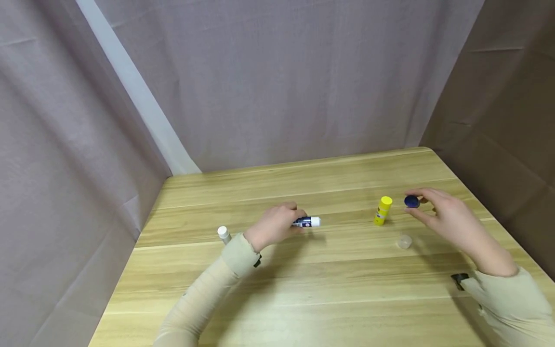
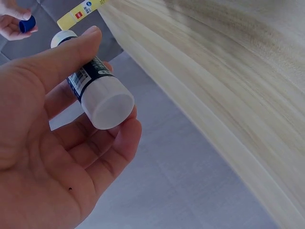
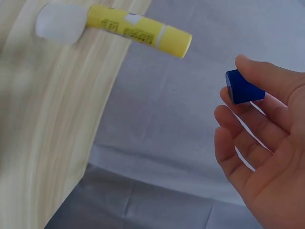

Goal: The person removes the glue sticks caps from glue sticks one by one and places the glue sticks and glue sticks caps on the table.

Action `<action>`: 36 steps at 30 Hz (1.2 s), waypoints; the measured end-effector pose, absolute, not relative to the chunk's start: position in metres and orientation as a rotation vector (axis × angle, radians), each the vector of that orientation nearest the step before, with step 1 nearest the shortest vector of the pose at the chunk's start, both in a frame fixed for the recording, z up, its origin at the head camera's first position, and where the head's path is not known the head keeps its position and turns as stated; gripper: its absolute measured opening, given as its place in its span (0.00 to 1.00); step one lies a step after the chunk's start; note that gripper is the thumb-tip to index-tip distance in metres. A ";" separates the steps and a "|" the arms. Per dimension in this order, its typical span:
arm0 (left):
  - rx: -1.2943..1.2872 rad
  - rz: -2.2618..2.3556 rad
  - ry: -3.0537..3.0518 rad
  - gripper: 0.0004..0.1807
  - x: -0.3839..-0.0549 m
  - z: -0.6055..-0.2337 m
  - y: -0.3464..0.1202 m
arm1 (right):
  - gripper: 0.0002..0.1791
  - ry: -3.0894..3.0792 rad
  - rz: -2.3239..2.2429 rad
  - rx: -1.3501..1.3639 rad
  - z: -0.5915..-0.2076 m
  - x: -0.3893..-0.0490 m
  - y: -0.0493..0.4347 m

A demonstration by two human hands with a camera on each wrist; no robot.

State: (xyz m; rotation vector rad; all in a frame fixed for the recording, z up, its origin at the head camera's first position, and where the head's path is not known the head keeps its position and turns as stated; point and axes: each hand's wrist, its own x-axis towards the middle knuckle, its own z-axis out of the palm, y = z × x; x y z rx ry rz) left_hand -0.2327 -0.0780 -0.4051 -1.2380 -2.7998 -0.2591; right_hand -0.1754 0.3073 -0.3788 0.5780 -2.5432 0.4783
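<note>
My left hand (image 1: pixel 277 225) grips a glue stick (image 2: pixel 90 75) with a dark blue label and white ends, held tilted above the table. Between the thumb and fingers of my right hand (image 1: pixel 453 219) is a small dark blue cap (image 3: pixel 244 88), pinched in the air. Just left of that hand a yellow glue stick (image 1: pixel 383 211) stands upright on the table. In front of it lies a translucent whitish cap (image 1: pixel 404 241). Beside my left wrist stands a white-topped stick (image 1: pixel 223 233), its lower part hidden by the sleeve.
The wooden table (image 1: pixel 329 299) carries all of these things. A grey cloth (image 1: pixel 282 86) hangs behind its back edge and along the left, and a brown cloth (image 1: pixel 507 111) hangs at the right.
</note>
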 end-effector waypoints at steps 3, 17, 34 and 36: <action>-1.233 -0.251 -2.802 0.12 -0.233 -0.406 -0.078 | 0.24 -2.565 0.480 0.552 -0.382 -0.175 0.313; -1.241 -0.235 -2.779 0.12 -0.232 -0.411 -0.082 | 0.19 -2.695 0.592 0.487 -0.415 -0.175 0.338; -1.214 -0.212 -2.800 0.13 -0.231 -0.415 -0.079 | 0.18 -2.944 0.648 0.486 -0.445 -0.180 0.349; -1.212 -0.215 -2.807 0.13 -0.231 -0.416 -0.078 | 0.19 -3.008 0.655 0.497 -0.447 -0.180 0.350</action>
